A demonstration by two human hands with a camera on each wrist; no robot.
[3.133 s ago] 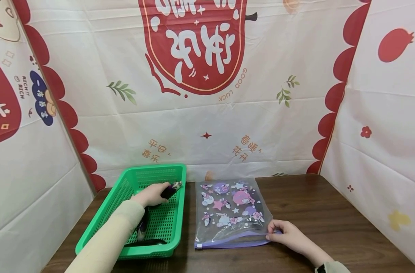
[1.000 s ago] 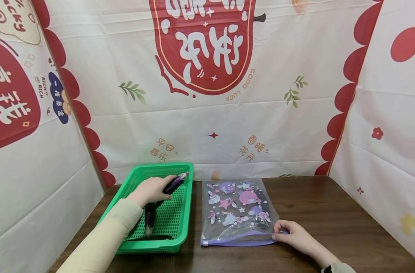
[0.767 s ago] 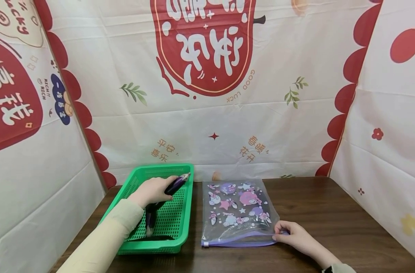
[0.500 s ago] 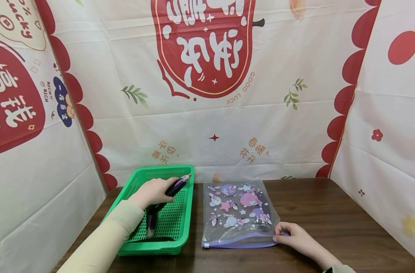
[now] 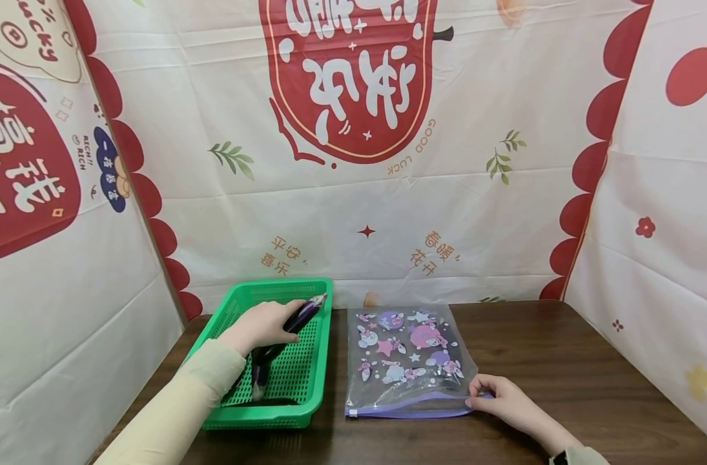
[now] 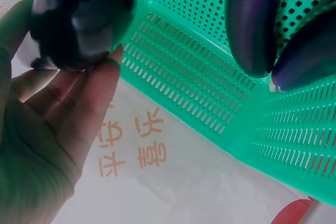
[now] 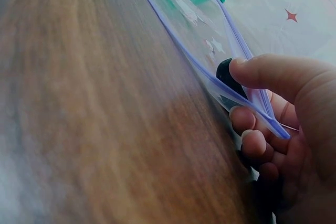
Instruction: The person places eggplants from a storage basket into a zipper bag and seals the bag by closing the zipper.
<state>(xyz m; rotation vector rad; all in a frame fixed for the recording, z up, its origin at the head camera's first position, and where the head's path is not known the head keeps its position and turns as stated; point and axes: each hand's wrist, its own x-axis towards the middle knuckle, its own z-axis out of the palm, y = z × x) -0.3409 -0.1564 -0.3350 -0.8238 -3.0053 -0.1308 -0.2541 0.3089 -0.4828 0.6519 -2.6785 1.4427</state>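
Observation:
In the head view my left hand [image 5: 266, 328] grips a dark purple eggplant [image 5: 307, 312] over the green basket [image 5: 321, 381], its pale stem end pointing to the back right. The left wrist view shows thumb and fingers around the eggplant's glossy rounded end [image 6: 84, 22]. More eggplants [image 6: 254, 19] lie in the basket, partly under my forearm. My right hand [image 5: 501, 402] pinches the right corner of the purple-edged zip bag [image 5: 399, 361], whose mouth gapes slightly. Beside my right thumb [image 7: 268, 72], a dark rounded end [image 7: 229, 77] shows at the bag; its kind is unclear.
The brown wooden table [image 5: 522, 349] carries the basket at left and the bag in the middle. A white slider [image 5: 353, 412] sits at the bag's left corner. A printed white cloth [image 5: 411, 206] hangs behind and on both sides.
Since the earliest frame, my left hand has raised the eggplant slightly, and more of its body shows beyond the fingers. My right hand keeps its pinch on the bag. The head view has shifted a little.

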